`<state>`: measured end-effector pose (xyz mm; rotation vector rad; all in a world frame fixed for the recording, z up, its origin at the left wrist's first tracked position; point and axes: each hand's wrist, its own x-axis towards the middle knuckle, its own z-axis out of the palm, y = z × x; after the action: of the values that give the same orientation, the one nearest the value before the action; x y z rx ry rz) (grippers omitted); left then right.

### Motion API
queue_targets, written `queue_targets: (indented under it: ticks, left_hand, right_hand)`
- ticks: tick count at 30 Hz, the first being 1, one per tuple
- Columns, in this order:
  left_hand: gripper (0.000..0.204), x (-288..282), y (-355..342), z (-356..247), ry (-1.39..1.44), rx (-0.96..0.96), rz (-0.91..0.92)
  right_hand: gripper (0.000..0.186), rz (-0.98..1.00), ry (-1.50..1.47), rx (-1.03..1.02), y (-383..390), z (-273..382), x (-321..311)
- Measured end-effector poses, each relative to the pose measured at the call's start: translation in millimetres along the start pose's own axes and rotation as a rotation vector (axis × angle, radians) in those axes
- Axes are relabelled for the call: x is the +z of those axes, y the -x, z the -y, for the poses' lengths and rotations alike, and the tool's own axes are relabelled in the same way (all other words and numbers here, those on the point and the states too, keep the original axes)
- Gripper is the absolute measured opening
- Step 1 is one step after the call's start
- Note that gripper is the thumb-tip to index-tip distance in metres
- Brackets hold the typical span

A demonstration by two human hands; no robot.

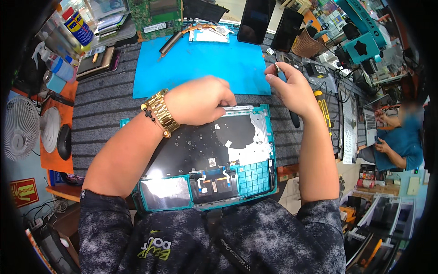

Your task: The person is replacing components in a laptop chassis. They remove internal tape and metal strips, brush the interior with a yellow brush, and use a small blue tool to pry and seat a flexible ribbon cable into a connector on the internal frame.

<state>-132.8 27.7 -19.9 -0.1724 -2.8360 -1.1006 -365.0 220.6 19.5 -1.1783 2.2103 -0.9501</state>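
Observation:
A teal laptop palm-rest shell lies inner side up before me, showing a black plate, silver areas and ribbon cables. My left hand, slightly blurred, is curled at its far edge; whatever its fingers hold is hidden. My right hand grips a slim tool with a grey-blue body and metal tip, raised right of the shell. A dark handle-like object shows under that hand. Beyond is a blue silicone mat, bearing a copper heat pipe at its back.
The striped grey bench mat carries two phones, a circuit board, a yellow tool and a black mouse. A white fan stands left, a teal microscope back right. A co-worker works at a laptop, right.

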Motion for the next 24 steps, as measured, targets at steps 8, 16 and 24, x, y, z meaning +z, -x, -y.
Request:
queue_targets:
  ticks: [8,16,24]
  left_hand:
    - [0.031,-3,-7,-10,-0.056,-0.032,0.032]
    - [0.034,2,-12,-14,-0.141,-0.022,0.011]
    - [0.028,7,-8,-8,-0.034,-0.062,-0.02]
  right_hand:
    - [0.035,0.156,0.12,-0.132,96,5,-15]
    - [0.031,-0.036,0.316,-0.229,126,12,29]
    - [0.03,-0.01,0.401,-0.215,116,16,35]
